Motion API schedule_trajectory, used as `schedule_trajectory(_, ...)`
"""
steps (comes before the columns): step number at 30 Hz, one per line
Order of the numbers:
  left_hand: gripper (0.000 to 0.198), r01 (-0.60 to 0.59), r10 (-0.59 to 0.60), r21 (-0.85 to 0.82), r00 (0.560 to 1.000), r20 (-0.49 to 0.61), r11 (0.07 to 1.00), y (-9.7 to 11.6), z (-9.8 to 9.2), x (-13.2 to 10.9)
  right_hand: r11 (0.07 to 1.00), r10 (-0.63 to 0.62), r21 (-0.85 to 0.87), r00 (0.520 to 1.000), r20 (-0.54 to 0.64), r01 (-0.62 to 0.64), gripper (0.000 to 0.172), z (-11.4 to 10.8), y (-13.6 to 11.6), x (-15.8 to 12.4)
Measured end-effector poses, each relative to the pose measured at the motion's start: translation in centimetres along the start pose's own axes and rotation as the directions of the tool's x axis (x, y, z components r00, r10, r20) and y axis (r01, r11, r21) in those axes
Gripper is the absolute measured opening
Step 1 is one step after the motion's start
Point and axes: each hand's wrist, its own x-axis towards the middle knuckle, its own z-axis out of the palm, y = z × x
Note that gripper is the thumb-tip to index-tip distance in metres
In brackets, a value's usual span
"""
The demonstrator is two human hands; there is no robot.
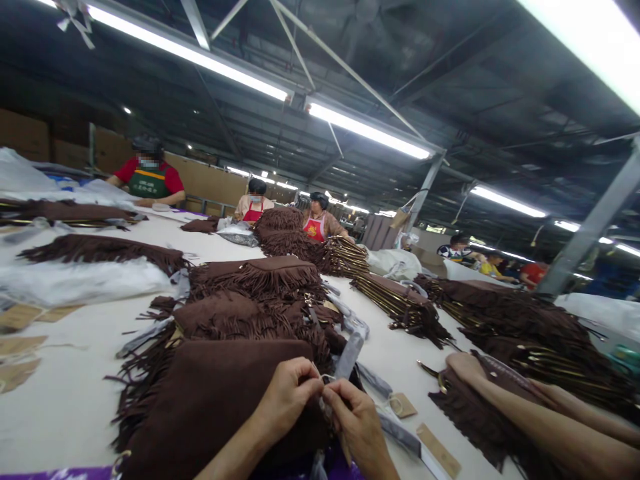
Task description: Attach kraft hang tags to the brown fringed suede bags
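A dark brown fringed bag [220, 393] lies on the table in front of me, its flat side up. Over its right edge, my left hand [290, 397] pinches a thin white string [326, 377] between thumb and fingers. Close beside it, my right hand [357, 423] is closed in a pinch on the same string. The fingertips of both hands nearly meet. What hangs below the string is mostly hidden by my right hand. A grey wrapped strap [350, 353] runs just beyond my fingers. More brown fringed bags [250, 313] are heaped behind this one.
Brown cardboard tags [439, 450] lie right of my hands, others [20, 317] at far left. Stacks of bags with gold-coloured edges [395, 303] stand on the white table [75, 400]. At right, a co-worker's hands [467, 370] handle another bag. Several people work farther back.
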Motion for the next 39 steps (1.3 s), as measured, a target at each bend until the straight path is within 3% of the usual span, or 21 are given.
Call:
schedule_trajectory(7, 0.013, -0.092, 0.068, 0.228, 0.992, 0.108, 0.969, -0.3, 0.0, -0.1, 0.998, -0.004, -0.063, 1.000, -0.006, 0.004, 0.040, -0.2, 0.9, -0.3)
schedule_trajectory(20, 0.009, -0.126, 0.095, 0.222, 0.985, 0.145, 0.967, -0.2, -0.4, -0.4, 0.979, -0.070, -0.191, 0.998, -0.008, 0.067, 0.042, -0.4, 0.2, 0.1)
schedule_trajectory(25, 0.008, -0.103, 0.060, 0.271, 0.985, 0.163, 0.957, 0.8, -0.4, -0.6, 0.997, -0.015, -0.073, 0.998, -0.064, 0.011, 0.040, -0.2, 1.1, 0.1)
schedule_trajectory(27, 0.004, -0.052, 0.017, 0.193, 0.983, 0.180, 0.980, 1.1, -0.5, -0.5, 0.999, 0.022, -0.022, 0.999, -0.037, -0.023, 0.040, -0.2, 1.2, 0.1)
schedule_trajectory(29, 0.003, 0.059, -0.056, -0.007, 0.974, 0.220, 0.998, 1.2, -0.6, -0.4, 0.999, 0.047, 0.000, 0.999, 0.027, -0.047, 0.035, -0.4, 0.9, 0.1)
schedule_trajectory(33, 0.013, 0.295, -0.184, -0.405, 0.939, 0.291, 0.865, 0.2, -0.3, -0.2, 0.995, 0.073, -0.071, 0.990, 0.118, -0.065, 0.019, -1.4, 0.2, -0.6)
schedule_trajectory(35, 0.012, 0.336, -0.217, -0.480, 0.933, 0.286, 0.811, -0.3, 0.0, -0.1, 0.981, 0.034, -0.192, 0.991, 0.128, -0.009, 0.010, -2.1, 0.2, -1.4)
schedule_trajectory(36, 0.012, 0.336, -0.225, -0.486, 0.935, 0.274, 0.807, -0.4, 0.2, -0.1, 0.965, 0.015, -0.261, 0.991, 0.130, 0.020, 0.014, -2.5, 0.3, -1.8)
schedule_trajectory(39, 0.013, 0.299, -0.225, -0.418, 0.950, 0.218, 0.858, -0.2, 0.4, -0.2, 0.881, -0.005, -0.468, 0.991, 0.134, 0.067, 0.021, -3.2, 1.3, -3.2)
